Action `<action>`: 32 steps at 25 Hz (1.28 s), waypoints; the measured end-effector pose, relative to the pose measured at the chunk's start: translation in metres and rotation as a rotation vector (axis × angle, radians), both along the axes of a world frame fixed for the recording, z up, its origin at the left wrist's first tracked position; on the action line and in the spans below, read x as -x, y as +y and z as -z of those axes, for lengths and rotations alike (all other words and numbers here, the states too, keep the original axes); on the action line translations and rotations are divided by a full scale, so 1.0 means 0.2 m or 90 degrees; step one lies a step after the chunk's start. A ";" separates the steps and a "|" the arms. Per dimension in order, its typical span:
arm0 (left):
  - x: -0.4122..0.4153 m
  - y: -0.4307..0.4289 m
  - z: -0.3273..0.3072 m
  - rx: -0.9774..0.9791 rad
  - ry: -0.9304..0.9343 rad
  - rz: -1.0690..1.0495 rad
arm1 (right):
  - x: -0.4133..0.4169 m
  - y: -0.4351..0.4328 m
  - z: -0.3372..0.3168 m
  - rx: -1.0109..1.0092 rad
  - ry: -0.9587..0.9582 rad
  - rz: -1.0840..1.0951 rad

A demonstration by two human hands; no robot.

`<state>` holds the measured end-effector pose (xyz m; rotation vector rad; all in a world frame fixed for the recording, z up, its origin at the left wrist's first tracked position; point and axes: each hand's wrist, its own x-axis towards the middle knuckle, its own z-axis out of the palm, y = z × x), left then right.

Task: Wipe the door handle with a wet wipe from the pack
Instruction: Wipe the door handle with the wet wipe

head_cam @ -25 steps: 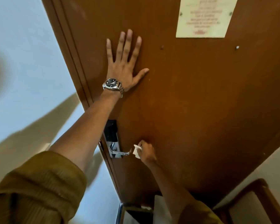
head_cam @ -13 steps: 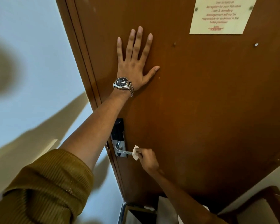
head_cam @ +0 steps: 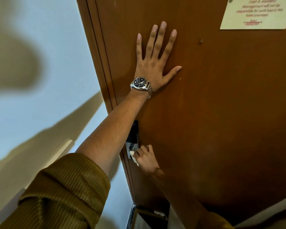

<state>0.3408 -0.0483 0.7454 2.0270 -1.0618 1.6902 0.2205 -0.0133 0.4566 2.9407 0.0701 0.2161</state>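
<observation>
My left hand [head_cam: 157, 63] lies flat on the brown wooden door [head_cam: 221, 113], fingers spread, a steel watch on its wrist. Lower down, my right hand [head_cam: 146, 158] is closed around a white wet wipe [head_cam: 133, 157] and presses it against the metal lock plate [head_cam: 130, 148] at the door's left edge. The lever of the handle is hidden under the hand and the wipe. A black upper part of the lock [head_cam: 133, 133] shows just behind my left forearm. The pack of wipes is not in view.
A cream notice with red print [head_cam: 257, 14] is fixed to the door at top right. The door frame [head_cam: 96, 52] runs along the left, with a pale wall [head_cam: 40, 80] beyond it. Dark furniture edges [head_cam: 149, 214] show at the bottom.
My right hand has slid left along the handle with the wipe, from the lever's free end to the lock plate, now covering the lever. My left hand stays flat on the door.
</observation>
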 end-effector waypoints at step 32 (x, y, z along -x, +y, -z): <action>-0.01 0.00 0.01 0.015 0.003 0.000 | -0.12 0.37 0.13 -1.885 -0.346 0.445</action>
